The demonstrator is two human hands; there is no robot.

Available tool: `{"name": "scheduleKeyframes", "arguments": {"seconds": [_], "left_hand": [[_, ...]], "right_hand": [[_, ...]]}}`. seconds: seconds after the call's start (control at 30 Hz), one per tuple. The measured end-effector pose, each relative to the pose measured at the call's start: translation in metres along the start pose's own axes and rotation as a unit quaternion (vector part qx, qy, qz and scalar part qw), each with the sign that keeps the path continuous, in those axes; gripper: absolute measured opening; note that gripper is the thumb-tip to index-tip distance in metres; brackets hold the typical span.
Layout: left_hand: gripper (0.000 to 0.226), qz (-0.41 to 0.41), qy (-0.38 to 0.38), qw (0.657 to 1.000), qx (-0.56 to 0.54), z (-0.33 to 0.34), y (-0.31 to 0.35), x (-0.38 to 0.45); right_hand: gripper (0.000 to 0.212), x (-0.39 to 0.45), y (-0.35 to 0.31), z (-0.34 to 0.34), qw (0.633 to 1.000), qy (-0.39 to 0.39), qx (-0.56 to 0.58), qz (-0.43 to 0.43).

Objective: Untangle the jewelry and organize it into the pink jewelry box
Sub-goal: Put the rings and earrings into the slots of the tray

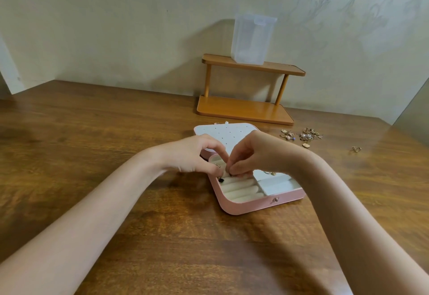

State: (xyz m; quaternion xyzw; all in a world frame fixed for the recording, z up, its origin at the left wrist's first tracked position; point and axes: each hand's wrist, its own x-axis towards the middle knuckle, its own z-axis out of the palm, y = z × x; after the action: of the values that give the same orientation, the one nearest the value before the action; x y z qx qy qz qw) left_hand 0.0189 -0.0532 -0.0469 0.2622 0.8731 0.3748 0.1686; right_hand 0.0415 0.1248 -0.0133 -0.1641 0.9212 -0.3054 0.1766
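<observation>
Hands: I note left hand (197,155) and right hand (253,155) pinching a small piece together over the pink jewelry box (262,204) ring rolls; tangled jewelry (301,135) lies beyond-right of the box, right hand nearer.

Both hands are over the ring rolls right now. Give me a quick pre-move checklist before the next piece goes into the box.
1. Box lid open: ok. The pink jewelry box lies open, its dotted lid panel back flat.
2. Ring rolls free: ok. Several ring rolls nearer the front show bare.
3. Current piece seated: cannot tell. The left hand and right hand pinch something small at the rolls; fingertips hide it.
4. More jewelry left: not ok. A jewelry pile and a lone ring lie on the table.
5. Pile untangled: cannot tell, too small.
6. Side compartment usable: ok. The compartment looks bare.
</observation>
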Motion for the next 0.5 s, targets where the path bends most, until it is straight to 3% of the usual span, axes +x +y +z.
{"name": "scheduleKeyframes", "arguments": {"seconds": [0.27,0.5], "left_hand": [[0.02,0.003,-0.008,1.0,0.007,0.0001,0.0019,-0.0003],[0.025,-0.004,-0.002,1.0,0.012,0.0,-0.0005,0.001]], "right_hand": [[0.014,-0.0003,-0.0081,0.0028,0.988,0.015,-0.152,-0.022],[0.014,0.0003,-0.0036,0.0028,0.987,0.007,-0.156,-0.027]]}}
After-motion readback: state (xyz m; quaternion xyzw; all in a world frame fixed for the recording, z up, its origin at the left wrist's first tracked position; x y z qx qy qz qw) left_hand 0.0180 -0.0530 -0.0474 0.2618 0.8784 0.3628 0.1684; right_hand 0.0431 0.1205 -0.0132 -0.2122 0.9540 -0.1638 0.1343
